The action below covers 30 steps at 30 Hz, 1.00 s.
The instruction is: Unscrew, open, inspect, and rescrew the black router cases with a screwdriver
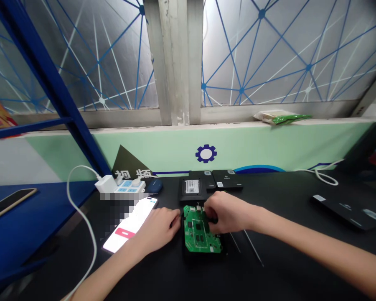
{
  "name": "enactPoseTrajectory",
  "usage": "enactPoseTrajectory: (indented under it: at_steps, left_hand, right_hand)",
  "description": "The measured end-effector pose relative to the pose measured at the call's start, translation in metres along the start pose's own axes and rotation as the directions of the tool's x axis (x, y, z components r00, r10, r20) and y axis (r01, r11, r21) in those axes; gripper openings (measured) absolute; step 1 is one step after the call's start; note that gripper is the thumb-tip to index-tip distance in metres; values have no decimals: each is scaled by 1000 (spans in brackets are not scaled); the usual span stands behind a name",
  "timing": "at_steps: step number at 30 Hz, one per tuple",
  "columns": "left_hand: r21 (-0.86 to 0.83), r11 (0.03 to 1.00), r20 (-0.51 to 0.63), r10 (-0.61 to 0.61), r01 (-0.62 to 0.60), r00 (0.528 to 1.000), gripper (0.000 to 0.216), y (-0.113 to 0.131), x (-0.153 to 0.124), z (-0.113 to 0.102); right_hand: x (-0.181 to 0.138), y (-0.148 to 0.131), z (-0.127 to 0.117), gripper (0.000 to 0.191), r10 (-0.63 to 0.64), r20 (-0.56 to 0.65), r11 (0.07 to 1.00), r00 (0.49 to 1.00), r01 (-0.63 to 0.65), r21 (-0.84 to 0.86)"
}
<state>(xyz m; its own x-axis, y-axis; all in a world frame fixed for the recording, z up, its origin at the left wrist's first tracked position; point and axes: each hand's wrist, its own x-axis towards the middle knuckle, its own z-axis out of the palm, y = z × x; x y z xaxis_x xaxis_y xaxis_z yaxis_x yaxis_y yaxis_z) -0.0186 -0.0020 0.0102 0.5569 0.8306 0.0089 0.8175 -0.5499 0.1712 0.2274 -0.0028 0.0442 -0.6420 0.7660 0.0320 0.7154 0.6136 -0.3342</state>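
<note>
A green circuit board with dark chips lies in front of me, over a dark case hard to tell from the black tabletop. At its left edge is my left hand, fingers curled against the side of the case. My right hand is bent over the board's right side, thumb and fingers closed at its edge; the fingertips are partly hidden. Below that hand, a thin metal rod and a shorter one lie on the table; their upper ends are hidden.
Behind the board stand a black box with a label and more flat black boxes. A lit phone lies left, near a power strip and white cable. Another black box sits at right.
</note>
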Motion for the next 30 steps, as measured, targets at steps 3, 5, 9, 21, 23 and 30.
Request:
enactPoseTrajectory:
  at_steps: [3,5,9,21,23,30]
  left_hand:
    - [-31,999,0,22,-22,1000,28,1,0,-2]
    - [-41,999,-4,23,-23,1000,31,2,0,-3]
    - [-28,999,-26,18,-19,999,34,5,0,-2]
    - [-74,997,-89,0,-6,996,35,6,2,6]
    - [-87,996,-84,10,-17,996,35,3,2,6]
    - [-119,992,-75,34,-43,997,31,3,0,2]
  right_hand:
    - [-6,9,0,8,-44,-96,979,994,62,194]
    - [-10,15,1,6,-30,-157,939,987,82,333]
    - [-20,26,6,5,39,-280,823,959,128,554]
    - [-34,57,40,9,316,-515,693,797,177,699]
    - [-34,55,40,9,302,-522,713,798,174,679]
    - [-34,49,39,7,266,-530,749,805,173,640]
